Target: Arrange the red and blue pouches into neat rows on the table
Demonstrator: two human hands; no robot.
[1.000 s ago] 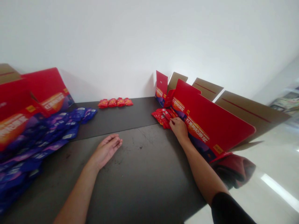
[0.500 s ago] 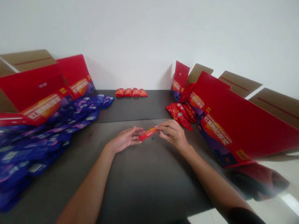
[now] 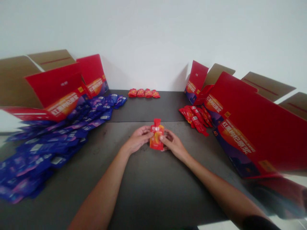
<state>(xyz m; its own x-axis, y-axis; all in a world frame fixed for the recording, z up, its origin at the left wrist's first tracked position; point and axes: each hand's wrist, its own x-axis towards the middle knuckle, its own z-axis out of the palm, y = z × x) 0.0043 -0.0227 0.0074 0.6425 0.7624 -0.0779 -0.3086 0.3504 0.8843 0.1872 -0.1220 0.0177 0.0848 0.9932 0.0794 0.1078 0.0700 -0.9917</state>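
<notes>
Numerous blue pouches (image 3: 69, 140) lie heaped at left. Left hand (image 3: 138, 139) pinches one red pouch (image 3: 156, 140) by its left edge, right hand (image 3: 175, 145) by its right, near centre, presumably keeping the printed face mostly uncovered. Loose red pouches (image 3: 195, 116) lie right, beside an open carton (image 3: 240, 127).

Red pouch (image 3: 157, 135) turned upright (slanted before), left hand (image 3: 139, 140) now gripping, right hand (image 3: 175, 145) off red pile (image 3: 194, 117)

Left forearm (image 3: 108, 185) and right forearm (image 3: 214, 184) bare, coming in from bottom edge, converging. Left grip (image 3: 138, 140) and right grip (image 3: 174, 143) face each other mid-view, slightly apart. Both pinching: thumbs in front, fingers curled behind. Left wrist (image 3: 126, 150) bent inward, right wrist (image 3: 187, 157) near straight.
</notes>
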